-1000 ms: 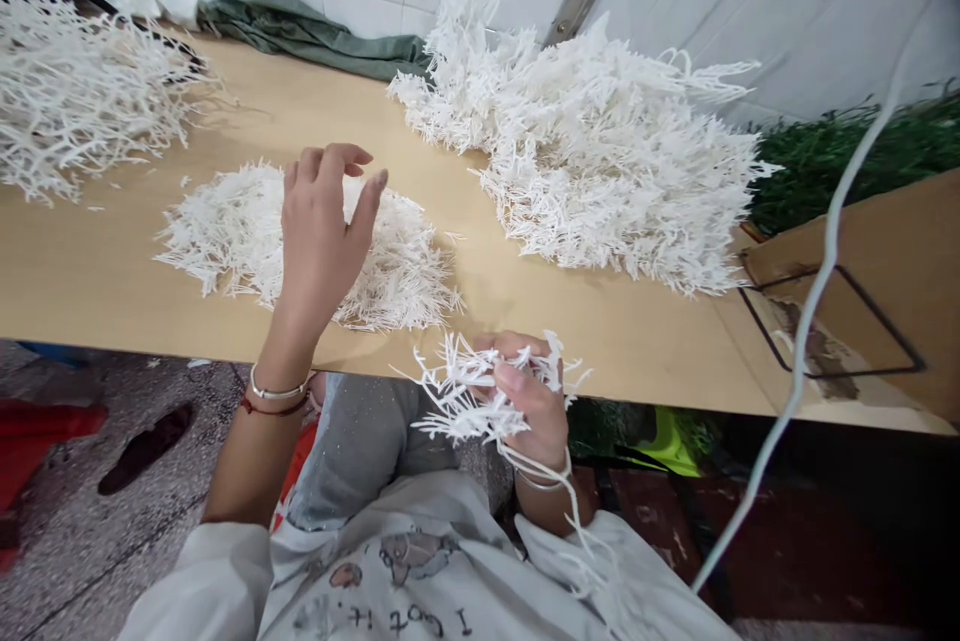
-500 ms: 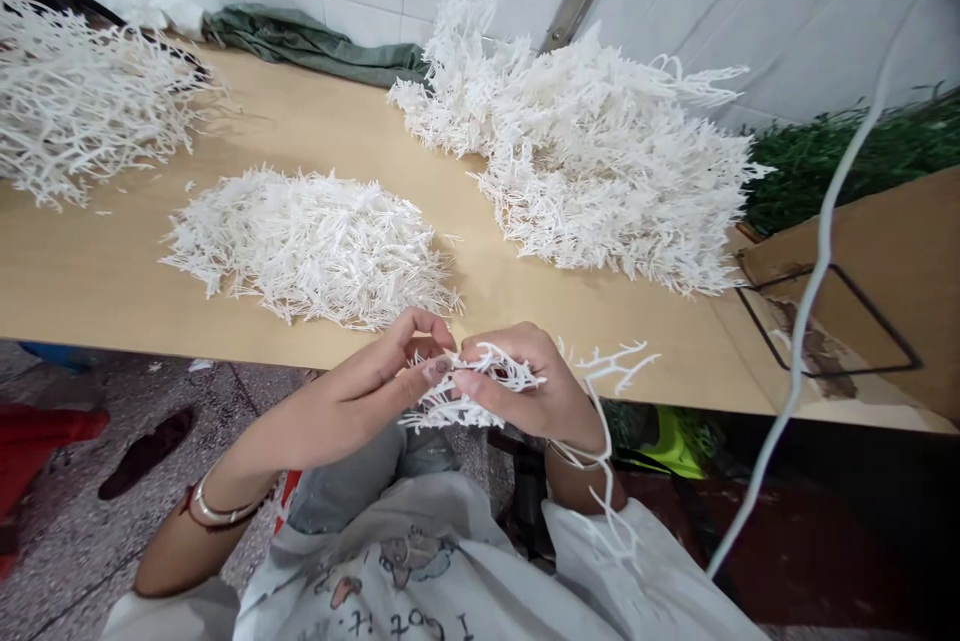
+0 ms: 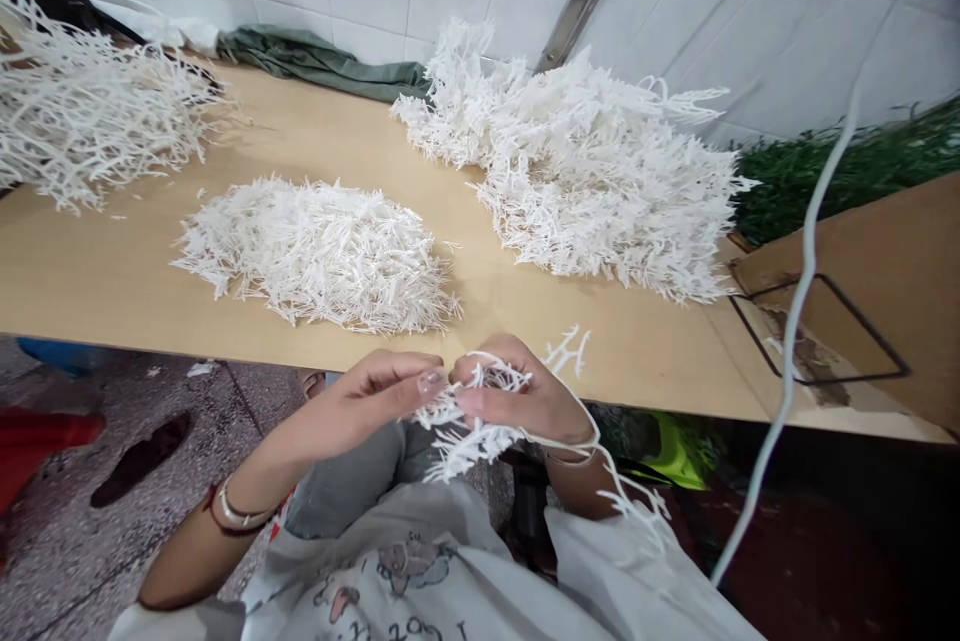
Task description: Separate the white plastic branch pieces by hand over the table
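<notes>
My right hand (image 3: 532, 401) is closed around a white plastic branch (image 3: 480, 441), held over my lap at the table's front edge. Its thin twigs poke out below my fingers, and a long stem trails past my right wrist to the sleeve. Beside it, the thumb and fingers of my left hand (image 3: 382, 396) pinch the branch's left end; exactly what lies between those fingertips is hidden. Just beyond both hands lies a heap of small white sprigs (image 3: 322, 251) on the table (image 3: 510, 311).
A larger pile of white branches (image 3: 600, 171) stands back right, and another tangle of white branches (image 3: 97, 111) lies left. Green cloth (image 3: 322, 61) rests along the tiled wall. At right are a cardboard box (image 3: 885, 281), green foliage (image 3: 825, 166) and a hanging white cable (image 3: 806, 251).
The branch has turned in my right hand: twigs now hang lower and the long stem has swung down to the right. My left fingers have closed together.
</notes>
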Tool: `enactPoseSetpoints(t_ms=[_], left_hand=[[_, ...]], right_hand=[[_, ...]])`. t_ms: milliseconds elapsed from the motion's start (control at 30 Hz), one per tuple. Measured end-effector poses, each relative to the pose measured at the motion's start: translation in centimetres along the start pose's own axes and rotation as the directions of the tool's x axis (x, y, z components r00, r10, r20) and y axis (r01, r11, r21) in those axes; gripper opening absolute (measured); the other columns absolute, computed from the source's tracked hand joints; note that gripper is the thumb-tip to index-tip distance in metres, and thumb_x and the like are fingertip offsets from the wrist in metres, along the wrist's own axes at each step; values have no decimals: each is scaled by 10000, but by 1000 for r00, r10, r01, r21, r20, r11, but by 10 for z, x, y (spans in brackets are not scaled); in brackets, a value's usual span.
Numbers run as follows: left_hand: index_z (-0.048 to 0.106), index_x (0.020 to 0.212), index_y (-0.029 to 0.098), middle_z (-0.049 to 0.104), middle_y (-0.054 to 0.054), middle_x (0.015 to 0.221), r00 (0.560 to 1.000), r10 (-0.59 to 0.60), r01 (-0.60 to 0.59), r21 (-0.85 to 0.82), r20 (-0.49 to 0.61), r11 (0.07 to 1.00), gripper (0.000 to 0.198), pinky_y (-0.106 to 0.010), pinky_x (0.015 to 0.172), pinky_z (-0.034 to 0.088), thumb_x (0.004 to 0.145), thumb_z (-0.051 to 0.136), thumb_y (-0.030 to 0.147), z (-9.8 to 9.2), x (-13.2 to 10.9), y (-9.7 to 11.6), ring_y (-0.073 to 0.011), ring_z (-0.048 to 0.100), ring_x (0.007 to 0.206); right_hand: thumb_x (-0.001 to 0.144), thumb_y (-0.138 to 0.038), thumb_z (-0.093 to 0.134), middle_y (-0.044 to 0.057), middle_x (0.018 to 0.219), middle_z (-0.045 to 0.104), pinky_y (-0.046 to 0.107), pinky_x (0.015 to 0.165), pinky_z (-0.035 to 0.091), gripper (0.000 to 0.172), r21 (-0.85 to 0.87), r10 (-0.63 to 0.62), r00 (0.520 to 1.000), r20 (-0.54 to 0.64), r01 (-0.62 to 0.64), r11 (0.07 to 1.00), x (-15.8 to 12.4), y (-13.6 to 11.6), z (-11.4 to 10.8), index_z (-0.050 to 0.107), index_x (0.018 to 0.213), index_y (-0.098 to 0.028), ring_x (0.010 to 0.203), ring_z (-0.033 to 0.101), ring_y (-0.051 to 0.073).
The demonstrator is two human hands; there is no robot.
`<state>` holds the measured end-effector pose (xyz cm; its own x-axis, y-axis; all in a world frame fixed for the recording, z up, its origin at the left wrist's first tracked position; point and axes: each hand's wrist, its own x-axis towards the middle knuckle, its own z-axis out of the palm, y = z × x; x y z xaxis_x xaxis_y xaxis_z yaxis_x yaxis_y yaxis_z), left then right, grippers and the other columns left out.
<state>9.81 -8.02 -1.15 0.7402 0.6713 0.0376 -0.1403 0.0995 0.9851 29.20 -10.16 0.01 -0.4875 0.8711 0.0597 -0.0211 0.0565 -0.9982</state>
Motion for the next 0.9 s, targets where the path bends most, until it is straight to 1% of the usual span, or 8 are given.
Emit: enactPoseSetpoints(t_ms=[100,200,267,333,400,567,667,900], left_hand=[[465,568,163,279,43,550,999,-45,45,-116,3,992,424,-227,485,236,879,518,447,3,0,-4,-94,222,510],[549,601,159,326,39,536,1000,-28,28,-36,6,999,381,-205,474,277,886,520,411,5,-2,-4,-92,265,499],[664,758,182,482,10,607,995,-5,12,68,-97,998,270,-196,529,375,870,553,401,6,-6,-6,-114,415,565],[695,980,229,636,-28,824,974,-13,45,134,-228,990,227,-201,641,457,849,592,383,7,-11,-11,-154,553,749],[684,1055,247,671,-41,949,956,-28,73,142,-293,987,249,-213,713,484,857,587,362,8,-14,-15,-174,587,850],[690,814,196,579,-22,661,983,27,-13,78,-183,997,296,-222,613,456,901,500,405,16,-10,-12,-148,502,611],[681,823,181,543,-14,669,990,-21,19,-12,-139,1000,335,-215,563,426,889,501,456,21,-6,-8,-130,469,596],[576,646,147,391,39,565,964,-121,70,-214,-238,974,378,-182,487,291,795,637,489,25,-4,-15,-70,338,526]], right_hand=[[719,-350,716,-62,517,570,218,459,417,210,229,99,991,-94,-76,970,-2,10,2,581,762,-195,447,517,90],[655,-354,755,-57,501,580,213,426,412,247,317,164,982,-88,-129,940,-3,14,5,585,720,-187,422,518,90],[646,-322,752,-60,494,578,202,408,394,222,365,190,974,-125,-133,921,-2,13,7,587,701,-184,412,504,82],[651,-282,737,-66,479,565,187,397,370,188,406,216,960,-179,-128,905,-1,11,8,585,683,-175,398,477,68],[658,-260,724,-67,468,556,179,400,363,167,438,238,950,-203,-129,890,1,10,8,586,673,-167,397,469,62],[655,-281,737,-55,487,588,203,440,404,195,445,266,953,-148,-176,878,2,15,3,581,699,-173,445,534,93],[661,-286,747,-50,523,607,199,460,402,201,376,265,949,-170,-186,908,0,17,0,588,706,-173,464,538,83],[684,-283,737,-51,501,564,179,425,343,189,363,226,957,-183,-148,920,-2,16,0,604,655,-152,438,472,55]])
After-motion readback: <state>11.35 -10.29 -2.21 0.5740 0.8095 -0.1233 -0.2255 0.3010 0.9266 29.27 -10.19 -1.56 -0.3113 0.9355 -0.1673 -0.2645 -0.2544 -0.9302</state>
